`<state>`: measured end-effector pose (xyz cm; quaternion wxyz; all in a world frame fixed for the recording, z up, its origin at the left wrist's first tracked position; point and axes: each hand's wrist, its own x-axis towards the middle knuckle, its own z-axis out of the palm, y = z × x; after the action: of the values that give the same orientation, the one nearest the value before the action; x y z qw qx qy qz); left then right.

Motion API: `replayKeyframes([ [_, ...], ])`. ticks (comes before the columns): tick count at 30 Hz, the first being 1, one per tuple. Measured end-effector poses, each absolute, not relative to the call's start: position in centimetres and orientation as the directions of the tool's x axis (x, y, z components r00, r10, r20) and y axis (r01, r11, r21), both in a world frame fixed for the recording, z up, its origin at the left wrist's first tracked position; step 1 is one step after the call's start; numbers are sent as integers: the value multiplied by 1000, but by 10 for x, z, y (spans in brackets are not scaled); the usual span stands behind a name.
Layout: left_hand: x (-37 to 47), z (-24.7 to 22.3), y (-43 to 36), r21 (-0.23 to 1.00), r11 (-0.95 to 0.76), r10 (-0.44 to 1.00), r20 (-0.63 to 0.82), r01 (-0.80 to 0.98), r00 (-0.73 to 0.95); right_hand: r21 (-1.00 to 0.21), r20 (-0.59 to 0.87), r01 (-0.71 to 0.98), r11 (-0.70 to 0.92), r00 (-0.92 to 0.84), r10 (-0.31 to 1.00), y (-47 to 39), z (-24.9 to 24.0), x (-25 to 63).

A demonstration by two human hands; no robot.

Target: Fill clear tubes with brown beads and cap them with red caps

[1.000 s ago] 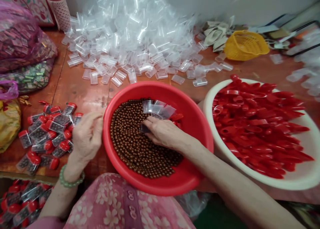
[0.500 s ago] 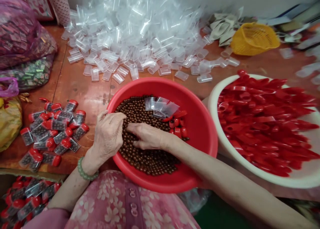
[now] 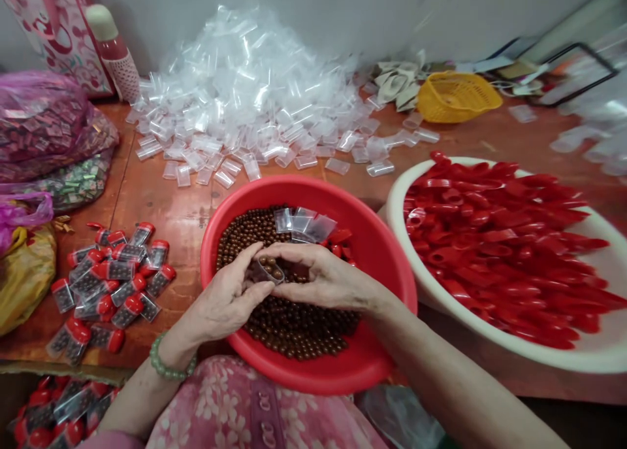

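Observation:
Brown beads [image 3: 304, 328] fill much of a red basin [image 3: 386, 253]. Over them, my left hand [image 3: 228, 302] is closed on a clear container [image 3: 272, 272] with brown beads in its open end. My right hand [image 3: 326, 276] meets it from the other side, fingers curved round the container's rim and thumb near my left thumb. Empty clear containers [image 3: 304, 223] and red caps [image 3: 339, 242] lie in the basin behind my hands. Filled, red-capped containers [image 3: 122, 269] are heaped on the table to the left.
A pile of clear containers [image 3: 259, 89] covers the back of the table [image 3: 147, 200]. On the right stands a white basin [image 3: 399, 220] of red pieces [image 3: 490, 240], with a yellow basket [image 3: 458, 97] behind. Plastic bags [image 3: 44, 135] and a bottle [image 3: 115, 57] are at the left.
My right hand has come up out of the beads and joined my left hand at the container. Its bead-filled opening now shows. The view has tilted up and shifted slightly right.

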<state>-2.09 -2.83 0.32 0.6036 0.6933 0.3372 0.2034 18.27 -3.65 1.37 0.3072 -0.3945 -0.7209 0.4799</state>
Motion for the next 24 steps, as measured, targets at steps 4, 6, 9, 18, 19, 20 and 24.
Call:
replayKeyframes([
  [4, -13, 0, -26, 990, 14, 731, -107, 142, 673, -940, 79, 263, 217, -452, 888, -44, 14, 184],
  [6, -12, 0, -24, 992, 67, 712, -121, 105, 691, -952, 76, 245, 186, -398, 914, -47, 14, 185],
  [9, -12, 0, -21, 989, 127, 675, -146, 81, 723, -942, 103, 267, 202, -343, 934, -48, 16, 186],
  [18, -12, 2, -18, 984, 154, 652, -166, 85, 740, -916, 140, 333, 224, -260, 955, -51, 18, 184],
  [19, -12, 2, -17, 984, 160, 653, -163, 77, 739, -916, 142, 333, 224, -254, 957, -52, 18, 183],
  [20, -12, 1, -17, 985, 160, 657, -159, 70, 737, -918, 140, 329, 221, -251, 958, -53, 17, 183],
  [24, -11, 4, -16, 982, 187, 679, -158, 40, 717, -961, 85, 241, 136, -210, 974, -58, 17, 185],
])
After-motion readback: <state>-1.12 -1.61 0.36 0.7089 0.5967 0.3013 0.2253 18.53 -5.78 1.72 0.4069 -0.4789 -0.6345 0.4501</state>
